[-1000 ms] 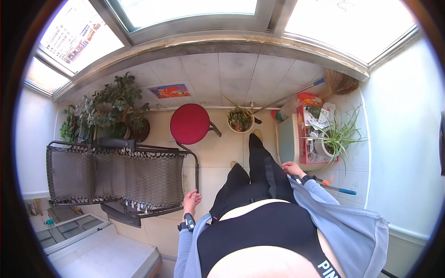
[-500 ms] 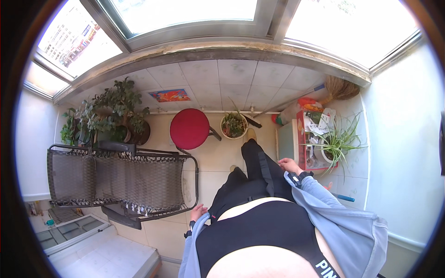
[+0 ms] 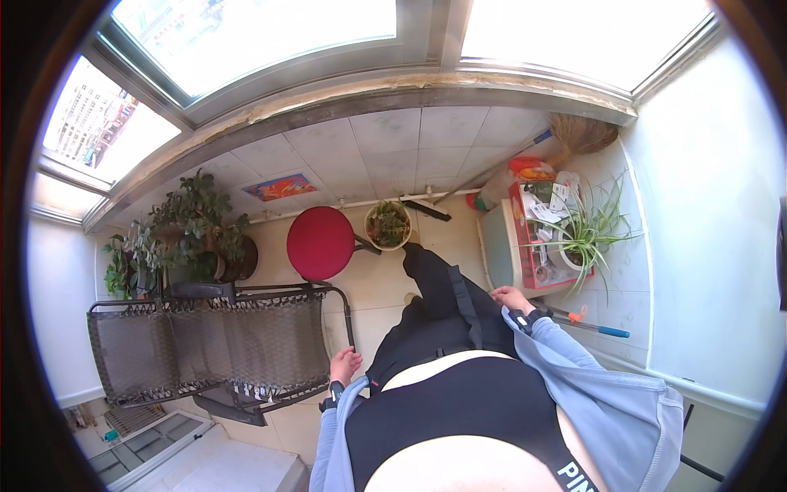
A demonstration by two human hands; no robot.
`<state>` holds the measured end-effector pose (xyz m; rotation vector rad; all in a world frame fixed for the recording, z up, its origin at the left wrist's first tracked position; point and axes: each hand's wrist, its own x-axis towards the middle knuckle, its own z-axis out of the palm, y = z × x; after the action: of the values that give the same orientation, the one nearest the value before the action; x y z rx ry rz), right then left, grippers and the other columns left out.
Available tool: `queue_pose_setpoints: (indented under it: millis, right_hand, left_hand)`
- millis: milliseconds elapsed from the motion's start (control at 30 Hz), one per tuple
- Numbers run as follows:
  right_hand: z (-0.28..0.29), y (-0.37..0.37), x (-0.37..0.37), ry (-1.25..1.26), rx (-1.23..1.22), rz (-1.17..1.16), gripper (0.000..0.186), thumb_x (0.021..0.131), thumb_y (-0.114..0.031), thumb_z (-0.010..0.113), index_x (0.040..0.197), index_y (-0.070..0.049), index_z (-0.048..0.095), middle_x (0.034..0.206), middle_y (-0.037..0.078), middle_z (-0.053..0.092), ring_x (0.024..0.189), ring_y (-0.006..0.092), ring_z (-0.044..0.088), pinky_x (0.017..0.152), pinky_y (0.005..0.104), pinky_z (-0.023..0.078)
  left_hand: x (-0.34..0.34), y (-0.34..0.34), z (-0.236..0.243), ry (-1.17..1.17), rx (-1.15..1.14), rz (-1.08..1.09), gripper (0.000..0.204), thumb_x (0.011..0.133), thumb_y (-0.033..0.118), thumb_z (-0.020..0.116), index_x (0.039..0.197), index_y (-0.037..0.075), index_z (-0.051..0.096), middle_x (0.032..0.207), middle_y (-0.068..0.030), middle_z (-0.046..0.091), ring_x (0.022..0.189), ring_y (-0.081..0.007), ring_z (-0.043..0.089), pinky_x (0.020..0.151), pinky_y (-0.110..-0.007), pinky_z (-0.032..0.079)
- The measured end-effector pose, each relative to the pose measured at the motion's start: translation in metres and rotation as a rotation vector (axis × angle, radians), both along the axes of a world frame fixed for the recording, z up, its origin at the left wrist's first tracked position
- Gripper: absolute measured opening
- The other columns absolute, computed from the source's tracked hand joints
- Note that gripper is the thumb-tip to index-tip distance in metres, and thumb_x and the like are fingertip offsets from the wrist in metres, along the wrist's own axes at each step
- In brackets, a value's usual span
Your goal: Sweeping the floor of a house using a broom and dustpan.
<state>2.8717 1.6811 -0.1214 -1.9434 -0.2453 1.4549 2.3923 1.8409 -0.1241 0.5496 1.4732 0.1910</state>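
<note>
My left hand (image 3: pixel 345 364) hangs by my hip with loosely bent fingers and nothing in them, close to the frame end of a folding lounge chair (image 3: pixel 275 340). On the other side, my right hand (image 3: pixel 511 298) is held low beside my thigh, its fingers loosely stretched and holding nothing visible. Nearest to it stand a pale cabinet (image 3: pixel 497 246) and a red-edged box (image 3: pixel 520 220) of small items. A white-potted spider plant (image 3: pixel 592 234) is at that box. Ahead of my feet are a round red stool (image 3: pixel 320 243) and a small potted plant (image 3: pixel 388 223).
Leafy plants (image 3: pixel 193 221) fill the far left corner. A black broom head (image 3: pixel 428 211) lies by the tiled wall, and a straw broom (image 3: pixel 580 138) leans in the right corner. A blue-ended pole (image 3: pixel 613 332) lies at right. Windows run above the sill (image 3: pixel 369 97).
I have stepped forward and my view has turned slightly, so the stool and small plant sit closer to my feet. My left hand has risen a little; both hands stay without anything held.
</note>
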Motion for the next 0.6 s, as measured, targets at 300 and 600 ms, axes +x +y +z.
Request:
queue_pose_setpoints:
  millis: [300,600]
  right_hand:
    - [-0.01,-0.001,-0.004,0.114,-0.003,-0.09,0.022,0.078,-0.003,0.045,0.098,0.004,0.051,0.08,0.012,0.059,0.07,0.0182,0.058,0.066,0.0269,0.047]
    - [0.004,0.022,0.026,0.103,-0.097,0.001,0.021,0.08,-0.007,0.047,0.101,-0.004,0.049,0.086,0.006,0.059,0.073,0.0134,0.056,0.064,0.025,0.044]
  left_hand:
    - [0.023,0.025,0.019,0.037,-0.004,-0.12,0.026,0.084,0.009,0.04,0.109,0.003,0.045,0.086,-0.0109,0.058,0.073,-0.0159,0.057,0.061,-0.024,0.046]
    - [0.016,0.026,0.012,0.038,-0.021,-0.111,0.025,0.085,0.01,0.042,0.109,0.005,0.045,0.085,-0.0104,0.058,0.07,-0.0168,0.057,0.061,-0.027,0.047]
